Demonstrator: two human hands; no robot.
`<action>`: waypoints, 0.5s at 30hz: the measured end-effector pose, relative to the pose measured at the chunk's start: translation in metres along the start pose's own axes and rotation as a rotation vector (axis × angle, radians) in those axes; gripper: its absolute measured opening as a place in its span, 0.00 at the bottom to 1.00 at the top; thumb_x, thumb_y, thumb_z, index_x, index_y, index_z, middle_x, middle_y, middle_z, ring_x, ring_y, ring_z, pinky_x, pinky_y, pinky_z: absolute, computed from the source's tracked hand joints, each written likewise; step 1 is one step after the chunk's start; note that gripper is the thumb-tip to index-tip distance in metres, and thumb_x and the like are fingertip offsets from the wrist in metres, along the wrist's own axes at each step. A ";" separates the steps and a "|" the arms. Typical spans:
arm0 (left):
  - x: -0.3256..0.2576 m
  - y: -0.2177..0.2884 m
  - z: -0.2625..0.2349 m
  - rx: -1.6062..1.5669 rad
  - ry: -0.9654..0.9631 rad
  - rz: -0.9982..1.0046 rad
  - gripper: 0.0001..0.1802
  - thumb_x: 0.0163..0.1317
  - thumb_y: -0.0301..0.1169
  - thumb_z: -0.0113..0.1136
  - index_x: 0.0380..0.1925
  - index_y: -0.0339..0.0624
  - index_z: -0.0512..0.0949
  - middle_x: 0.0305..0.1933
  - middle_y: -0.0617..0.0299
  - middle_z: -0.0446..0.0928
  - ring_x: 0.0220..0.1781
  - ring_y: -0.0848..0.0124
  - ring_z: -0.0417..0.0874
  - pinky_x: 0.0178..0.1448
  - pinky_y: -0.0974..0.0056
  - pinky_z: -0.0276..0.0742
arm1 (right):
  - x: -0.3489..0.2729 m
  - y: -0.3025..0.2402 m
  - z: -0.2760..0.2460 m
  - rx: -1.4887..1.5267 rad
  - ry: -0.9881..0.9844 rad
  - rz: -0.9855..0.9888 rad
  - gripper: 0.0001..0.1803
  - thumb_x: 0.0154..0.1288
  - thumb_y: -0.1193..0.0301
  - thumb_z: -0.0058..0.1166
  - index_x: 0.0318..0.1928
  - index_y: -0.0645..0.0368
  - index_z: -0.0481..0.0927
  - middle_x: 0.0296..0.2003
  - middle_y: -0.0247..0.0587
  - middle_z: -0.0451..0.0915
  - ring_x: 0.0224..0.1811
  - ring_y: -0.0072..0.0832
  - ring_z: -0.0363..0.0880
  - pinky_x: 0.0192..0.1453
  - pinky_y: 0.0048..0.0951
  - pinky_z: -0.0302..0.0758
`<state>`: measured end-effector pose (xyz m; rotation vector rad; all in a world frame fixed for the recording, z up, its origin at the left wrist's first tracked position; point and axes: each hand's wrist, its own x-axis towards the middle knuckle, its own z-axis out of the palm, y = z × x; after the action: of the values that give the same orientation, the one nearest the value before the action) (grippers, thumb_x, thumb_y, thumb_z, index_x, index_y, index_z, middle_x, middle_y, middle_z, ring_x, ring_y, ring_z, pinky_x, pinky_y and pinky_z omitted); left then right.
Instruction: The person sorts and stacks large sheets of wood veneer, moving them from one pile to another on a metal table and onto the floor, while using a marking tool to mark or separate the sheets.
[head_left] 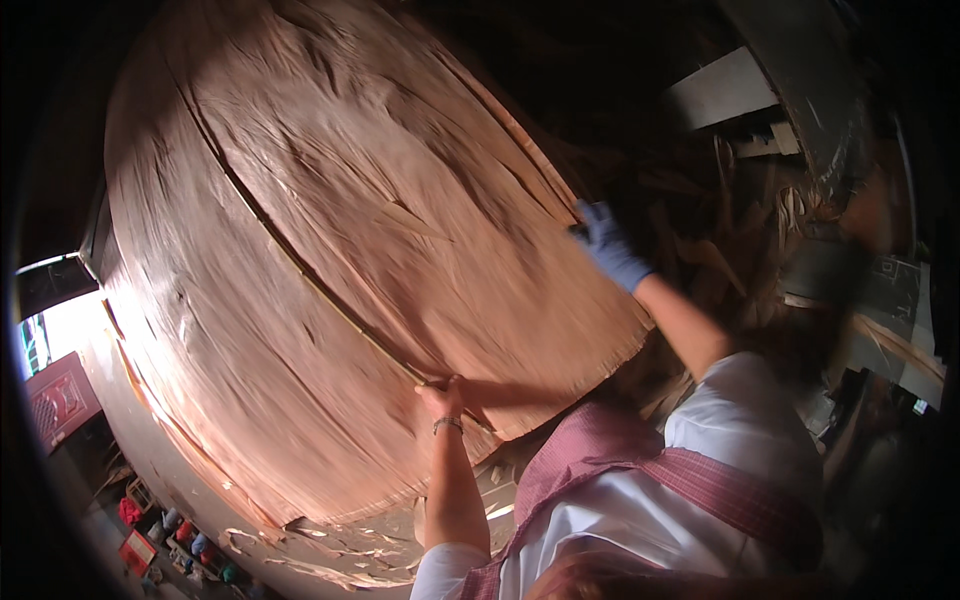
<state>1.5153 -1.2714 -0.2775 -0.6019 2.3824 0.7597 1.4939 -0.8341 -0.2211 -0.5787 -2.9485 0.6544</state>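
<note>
A broad stack of reddish-tan wood veneer sheets with wavy surfaces fills the middle of the view. A long thin stick lies lengthwise over it, slightly bowed in the picture. My bare left hand, with a bracelet at the wrist, is closed around the stick's near end. At the right edge of the veneer is my right hand in a blue glove. Its fingers are curled and somewhat blurred, with a small dark object at the fingertips that I cannot make out. A small veneer scrap rests on the top sheet.
Torn veneer scraps are heaped in shadow at the right. Shavings lie along the near left edge. A red panel stands by a bright opening at far left, above various small items. A dark board is at right.
</note>
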 end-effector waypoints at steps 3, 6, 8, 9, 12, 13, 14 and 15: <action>-0.002 -0.004 -0.001 0.001 0.002 -0.012 0.30 0.45 0.37 0.74 0.39 0.31 0.66 0.34 0.46 0.80 0.39 0.52 0.82 0.47 0.55 0.77 | 0.003 -0.052 0.045 -0.141 0.025 0.060 0.27 0.60 0.55 0.59 0.55 0.58 0.72 0.50 0.52 0.70 0.52 0.48 0.71 0.55 0.43 0.71; -0.005 -0.003 -0.003 0.024 -0.001 -0.004 0.32 0.45 0.38 0.74 0.40 0.32 0.65 0.35 0.46 0.80 0.40 0.51 0.82 0.48 0.54 0.76 | 0.028 -0.052 0.072 -0.079 0.073 0.110 0.29 0.60 0.54 0.58 0.55 0.58 0.71 0.50 0.52 0.69 0.53 0.48 0.70 0.55 0.44 0.70; -0.002 -0.005 -0.003 0.019 -0.021 0.022 0.32 0.46 0.39 0.74 0.40 0.31 0.65 0.36 0.46 0.79 0.41 0.51 0.82 0.48 0.54 0.76 | 0.042 -0.051 0.076 -0.010 0.026 0.127 0.29 0.60 0.54 0.58 0.54 0.59 0.70 0.49 0.52 0.71 0.52 0.49 0.71 0.54 0.45 0.71; -0.001 -0.003 -0.002 0.028 -0.028 0.030 0.31 0.46 0.40 0.74 0.40 0.31 0.65 0.36 0.45 0.79 0.41 0.50 0.82 0.48 0.54 0.76 | 0.049 -0.049 0.075 0.009 0.026 0.168 0.28 0.59 0.54 0.58 0.54 0.59 0.70 0.49 0.53 0.72 0.52 0.49 0.72 0.54 0.45 0.71; -0.006 0.001 -0.010 -0.001 -0.015 0.077 0.30 0.48 0.41 0.72 0.38 0.31 0.66 0.36 0.44 0.79 0.41 0.49 0.81 0.48 0.53 0.76 | 0.056 -0.058 0.071 0.064 0.045 0.202 0.26 0.59 0.57 0.58 0.51 0.59 0.69 0.50 0.55 0.74 0.52 0.48 0.74 0.52 0.46 0.73; -0.009 -0.001 -0.014 -0.032 -0.014 0.095 0.29 0.49 0.42 0.71 0.38 0.31 0.67 0.36 0.43 0.79 0.42 0.49 0.81 0.48 0.53 0.76 | 0.054 -0.061 0.070 0.069 0.042 0.178 0.25 0.58 0.57 0.58 0.50 0.59 0.69 0.49 0.56 0.75 0.51 0.48 0.75 0.51 0.46 0.73; -0.007 -0.006 -0.015 -0.072 -0.002 0.109 0.29 0.51 0.42 0.70 0.38 0.30 0.67 0.35 0.43 0.79 0.42 0.48 0.81 0.48 0.53 0.76 | 0.059 -0.076 0.062 0.078 0.038 0.139 0.24 0.58 0.58 0.58 0.49 0.59 0.69 0.49 0.57 0.76 0.51 0.47 0.76 0.50 0.46 0.74; -0.009 -0.022 -0.016 -0.188 0.007 0.109 0.24 0.55 0.42 0.66 0.37 0.33 0.68 0.35 0.45 0.78 0.40 0.50 0.80 0.47 0.52 0.75 | 0.054 -0.089 0.050 0.023 -0.164 0.167 0.27 0.58 0.59 0.57 0.54 0.58 0.69 0.48 0.55 0.78 0.51 0.47 0.78 0.51 0.46 0.74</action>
<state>1.5279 -1.2957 -0.2689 -0.5536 2.3824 1.0390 1.4061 -0.9086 -0.2304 -0.8134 -3.0615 0.7865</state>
